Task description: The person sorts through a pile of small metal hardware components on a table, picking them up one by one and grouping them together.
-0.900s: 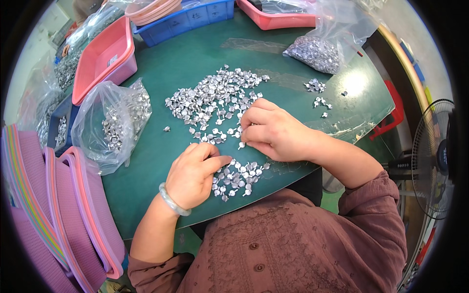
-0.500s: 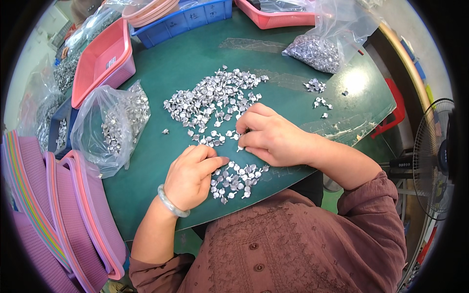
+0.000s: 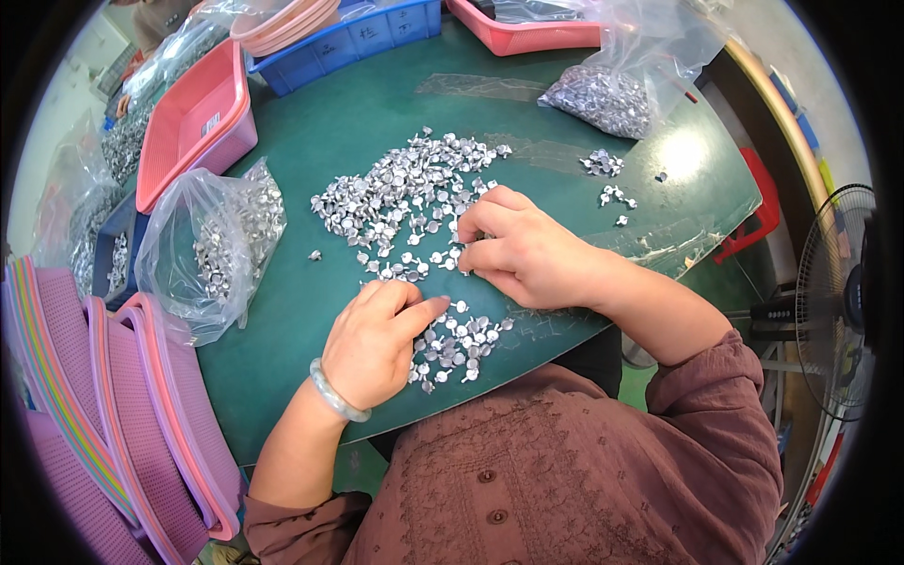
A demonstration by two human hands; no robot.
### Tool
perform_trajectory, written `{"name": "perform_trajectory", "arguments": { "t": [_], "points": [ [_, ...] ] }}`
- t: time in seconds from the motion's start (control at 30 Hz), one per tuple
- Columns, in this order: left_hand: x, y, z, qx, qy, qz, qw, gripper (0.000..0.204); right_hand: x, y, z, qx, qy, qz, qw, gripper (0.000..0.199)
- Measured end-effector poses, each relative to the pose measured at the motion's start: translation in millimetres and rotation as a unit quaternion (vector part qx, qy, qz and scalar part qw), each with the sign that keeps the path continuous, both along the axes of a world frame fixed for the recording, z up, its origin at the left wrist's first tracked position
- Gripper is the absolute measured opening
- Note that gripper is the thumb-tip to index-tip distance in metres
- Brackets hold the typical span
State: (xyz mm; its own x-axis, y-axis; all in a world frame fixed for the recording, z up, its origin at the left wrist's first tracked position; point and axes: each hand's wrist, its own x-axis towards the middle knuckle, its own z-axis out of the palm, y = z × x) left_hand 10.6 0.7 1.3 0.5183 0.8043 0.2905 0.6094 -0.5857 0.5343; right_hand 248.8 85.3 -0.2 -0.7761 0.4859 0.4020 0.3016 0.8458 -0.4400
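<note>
Many small silver metal parts, each a round disc with a short stem, lie in a large pile [image 3: 400, 193] on the green table. My right hand [image 3: 532, 250] has its fingers curled at the near edge of this pile, fingertips pressed down among the parts. Whatever is between them is hidden. Nearer to me lies a smaller group of the same parts [image 3: 461, 348]. My left hand [image 3: 372, 334], with a pale bangle at its wrist, rests beside that group with fingers bent and thumb against them. A single metal part [image 3: 460, 306] lies just beyond the thumb tip.
A clear bag of metal parts [image 3: 212, 250] stands left, near a pink basket [image 3: 193, 122] and stacked purple baskets [image 3: 179, 405]. At the back are a blue crate [image 3: 348, 47] and another filled bag [image 3: 603, 99]. Small clusters of parts [image 3: 603, 163] lie right; a fan [image 3: 838, 301] stands beyond.
A single part has come to lie between the hands, by the left thumb. The right hand has shifted slightly up toward the large pile. The whole view has moved a little.
</note>
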Motion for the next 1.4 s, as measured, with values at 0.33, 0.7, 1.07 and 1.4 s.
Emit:
{"name": "perform_trajectory", "arguments": {
  "t": [0.33,0.7,1.07,1.4],
  "points": [
    [6,5,8,-0.019,0.039,-0.010,0.999,0.033,5,3,2,-0.017,0.013,0.014,1.000,0.017],
    [29,22,11,0.009,0.057,0.036,0.998,0.017,2,5,-5,0.014,-0.021,-0.003,1.000,0.010],
    [49,29,-1,0.042,0.052,0.111,0.992,0.008,2,3,1,0.020,-0.038,-0.003,0.999,0.010],
    [41,25,6,-0.038,0.020,0.095,0.995,0.003,9,7,0,-0.016,0.016,-0.006,1.000,0.014]
  ]
}}
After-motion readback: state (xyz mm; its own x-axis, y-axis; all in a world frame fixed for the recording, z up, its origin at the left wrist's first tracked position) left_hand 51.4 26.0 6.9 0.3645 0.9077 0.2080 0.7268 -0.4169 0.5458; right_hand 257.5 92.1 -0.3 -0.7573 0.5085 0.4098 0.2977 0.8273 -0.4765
